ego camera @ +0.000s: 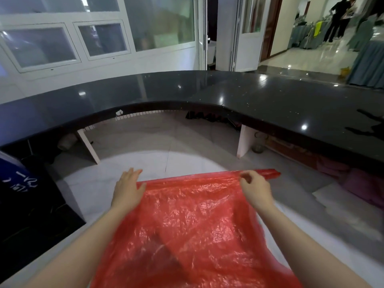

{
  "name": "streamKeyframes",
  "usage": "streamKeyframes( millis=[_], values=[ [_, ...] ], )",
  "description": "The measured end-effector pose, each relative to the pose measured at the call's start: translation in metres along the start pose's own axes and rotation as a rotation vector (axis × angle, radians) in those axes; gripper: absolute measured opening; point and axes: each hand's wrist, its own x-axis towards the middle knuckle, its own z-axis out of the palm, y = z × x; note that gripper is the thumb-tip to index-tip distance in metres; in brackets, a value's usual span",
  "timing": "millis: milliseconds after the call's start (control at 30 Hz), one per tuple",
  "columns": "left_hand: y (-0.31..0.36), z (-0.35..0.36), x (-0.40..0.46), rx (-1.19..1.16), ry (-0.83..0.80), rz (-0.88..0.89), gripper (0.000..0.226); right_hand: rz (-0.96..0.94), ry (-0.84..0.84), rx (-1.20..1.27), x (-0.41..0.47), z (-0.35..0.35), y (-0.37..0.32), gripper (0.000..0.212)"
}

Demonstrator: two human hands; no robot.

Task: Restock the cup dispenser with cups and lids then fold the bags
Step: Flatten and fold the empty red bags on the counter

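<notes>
A large red translucent plastic bag (193, 225) hangs spread out in front of me, its top edge held level between my two hands. My left hand (127, 189) is at the bag's top left corner with its fingers straight and the thumb against the plastic edge. My right hand (254, 188) pinches the top edge near the right end, fingers curled round the plastic. A short bunched strip of the bag (268, 173) sticks out to the right past that hand. No cups, lids or dispenser are in view.
A curved black stone counter (207, 90) runs across in front of me, with white supports (246, 140) beneath it. Grey floor tiles (162, 161) lie under the bag. A dark blue sign board (25, 194) stands at left. People stand far off at top right.
</notes>
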Motion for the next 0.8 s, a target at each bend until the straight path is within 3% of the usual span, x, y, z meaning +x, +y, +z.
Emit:
streamKeyframes(
  millis=[133, 267, 433, 567, 800],
  values=[
    [0.013, 0.026, 0.000, 0.216, -0.204, 0.039, 0.070, -0.180, -0.195, -0.197, -0.014, 0.047, -0.019, 0.039],
    [0.031, 0.050, 0.006, 0.311, -0.368, 0.110, 0.088, -0.362, -0.285, -0.297, -0.010, 0.092, -0.036, 0.046],
    [0.033, 0.076, 0.001, 0.215, -0.477, 0.076, 0.074, -0.480, -0.373, -0.549, 0.008, 0.124, -0.032, 0.056],
    [0.022, 0.083, -0.001, 0.252, -0.466, 0.126, 0.079, -0.412, -0.495, -0.708, 0.011, 0.138, -0.004, 0.068],
    [-0.014, 0.077, 0.018, 0.321, -0.420, 0.057, 0.090, -0.280, -0.413, -0.791, 0.045, 0.110, 0.037, 0.080]
  ],
)
